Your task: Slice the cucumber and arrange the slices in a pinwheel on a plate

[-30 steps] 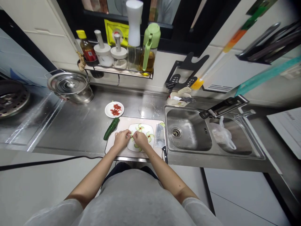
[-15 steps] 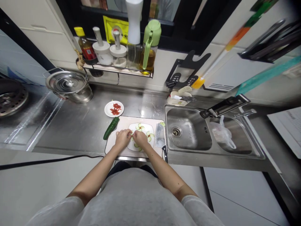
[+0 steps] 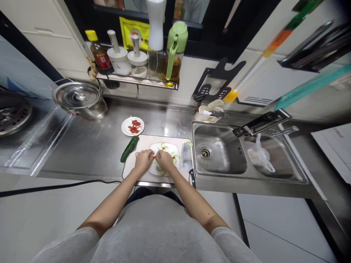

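Note:
My left hand (image 3: 143,160) and my right hand (image 3: 165,159) meet over a white plate (image 3: 175,149) that rests on a pale cutting board (image 3: 142,142). Both hands have their fingers pinched together around a small green cucumber slice between them. Cucumber slices (image 3: 163,147) laid out like flowers cover the plate. A whole cucumber (image 3: 129,148) lies at the board's left edge. A cleaver (image 3: 187,161) rests on the board's right side, its black handle toward me.
A small dish of chopped red chilli (image 3: 133,126) sits behind the board. A lidded steel pot (image 3: 78,99) stands at the left, a rack of oil and seasoning bottles (image 3: 142,54) at the back. The double sink (image 3: 219,153) is on the right, with a plastic bag (image 3: 259,156) in it.
Both hands have stayed pinched together over the plate, shifting only slightly. The view has drifted a little.

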The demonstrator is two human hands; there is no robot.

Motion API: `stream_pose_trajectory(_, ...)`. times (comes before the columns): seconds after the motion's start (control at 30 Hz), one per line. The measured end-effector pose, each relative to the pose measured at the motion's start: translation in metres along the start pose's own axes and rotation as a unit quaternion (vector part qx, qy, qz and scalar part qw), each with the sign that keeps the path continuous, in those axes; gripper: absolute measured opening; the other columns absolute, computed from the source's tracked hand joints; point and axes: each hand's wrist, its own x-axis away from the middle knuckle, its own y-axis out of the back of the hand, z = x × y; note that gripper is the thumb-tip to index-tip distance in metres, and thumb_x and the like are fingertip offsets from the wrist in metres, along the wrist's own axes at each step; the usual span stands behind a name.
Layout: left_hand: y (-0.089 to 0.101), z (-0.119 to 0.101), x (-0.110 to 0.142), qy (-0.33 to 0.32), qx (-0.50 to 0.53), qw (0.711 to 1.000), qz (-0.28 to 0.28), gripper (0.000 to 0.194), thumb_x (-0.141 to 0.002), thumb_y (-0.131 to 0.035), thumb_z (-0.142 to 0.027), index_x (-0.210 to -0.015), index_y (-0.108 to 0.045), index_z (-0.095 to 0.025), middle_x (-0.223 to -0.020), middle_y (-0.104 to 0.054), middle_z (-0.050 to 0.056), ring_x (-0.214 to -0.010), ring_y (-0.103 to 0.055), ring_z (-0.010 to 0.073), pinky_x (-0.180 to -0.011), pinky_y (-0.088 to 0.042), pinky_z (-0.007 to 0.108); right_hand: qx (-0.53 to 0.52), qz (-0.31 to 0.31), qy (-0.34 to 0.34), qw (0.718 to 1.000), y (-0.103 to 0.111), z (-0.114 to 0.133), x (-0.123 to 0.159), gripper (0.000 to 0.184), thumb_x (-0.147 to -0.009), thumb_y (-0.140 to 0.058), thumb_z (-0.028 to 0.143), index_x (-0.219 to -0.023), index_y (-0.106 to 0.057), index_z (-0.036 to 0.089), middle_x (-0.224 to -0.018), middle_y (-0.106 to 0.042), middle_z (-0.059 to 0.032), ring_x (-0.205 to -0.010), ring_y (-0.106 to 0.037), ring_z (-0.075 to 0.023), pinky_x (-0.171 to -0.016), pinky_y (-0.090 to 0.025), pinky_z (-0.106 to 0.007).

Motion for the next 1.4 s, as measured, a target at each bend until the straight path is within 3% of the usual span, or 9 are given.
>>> stream_pose_trajectory(0.37, 0.000, 0.001, 0.001, -0.007, 0.001, 1.000, -0.006, 0.017, -0.083, -0.053, -0.025, -0.096, -0.065, -0.023, -0.092, -0.070, 0.004, -0.098, -0.058, 0.0249, -0.083, -0.029, 0.037, 0.000, 0.004, -0.007, 1.000, -0.002, 0.001, -0.001, 0.017, -0.090, -0.045, 0.027, -0.094, -0.061, 0.021, -0.088, -0.067, -0.0041, -0.080, -0.057, -0.0165, -0.058, -0.027, -0.024)
stream_pose_trajectory(0.6, 0.000, 0.004, -0.001, 0.001, 0.024, 1.000, -0.017, 0.019, -0.083, -0.054, -0.025, -0.097, -0.066, -0.024, -0.091, -0.071, 0.003, -0.097, -0.060, 0.0234, -0.084, -0.030, 0.037, -0.049, -0.036, -0.025, 0.998, 0.012, -0.011, 0.005, 0.019, -0.090, -0.046, 0.029, -0.098, -0.062, 0.021, -0.085, -0.066, -0.0027, -0.073, -0.054, -0.0151, -0.057, -0.025, -0.024)
stream_pose_trajectory(0.9, 0.003, 0.003, 0.002, -0.008, 0.048, 0.998, -0.050, 0.018, -0.082, -0.055, -0.026, -0.094, -0.067, -0.023, -0.088, -0.071, 0.002, -0.090, -0.060, 0.0210, -0.083, -0.033, 0.035, -0.120, -0.065, -0.007, 0.991, 0.015, -0.021, 0.012, 0.017, -0.085, -0.049, 0.028, -0.088, -0.064, 0.021, -0.071, -0.062, 0.0005, -0.065, -0.050, -0.0137, -0.055, -0.026, -0.023)
stream_pose_trajectory(1.13, 0.014, 0.024, 0.015, 0.030, 0.131, 0.978, -0.161, 0.022, -0.078, -0.056, -0.032, -0.093, -0.067, -0.019, -0.084, -0.067, 0.003, -0.071, -0.055, 0.0154, -0.072, -0.039, 0.029, -0.175, -0.153, -0.036, 0.972, 0.037, -0.068, 0.053, 0.022, -0.084, -0.047, 0.035, -0.084, -0.064, 0.020, -0.059, -0.054, 0.0023, -0.058, -0.049, -0.0141, -0.056, -0.029, -0.023)
stream_pose_trajectory(1.23, 0.007, 0.035, 0.027, 0.046, 0.200, 0.967, -0.152, 0.029, -0.076, -0.056, -0.034, -0.098, -0.066, -0.019, -0.081, -0.064, 0.001, -0.063, -0.051, 0.0126, -0.067, -0.042, 0.026, -0.162, -0.159, -0.070, 0.971, 0.035, -0.093, 0.076, 0.021, -0.082, -0.048, 0.034, -0.085, -0.064, 0.021, -0.058, -0.053, 0.0025, -0.058, -0.050, -0.0148, -0.057, -0.031, -0.024)
stream_pose_trajectory(1.4, -0.014, 0.042, 0.044, 0.084, 0.302, 0.942, -0.120, 0.039, -0.072, -0.060, -0.038, -0.106, -0.062, -0.019, -0.083, -0.062, 0.001, -0.061, -0.052, 0.0108, -0.066, -0.046, 0.026, -0.184, -0.129, -0.087, 0.971, 0.009, -0.112, 0.099, 0.025, -0.078, -0.051, 0.037, -0.090, -0.065, 0.020, -0.059, -0.054, 0.0023, -0.059, -0.052, -0.0159, -0.059, -0.035, -0.025)
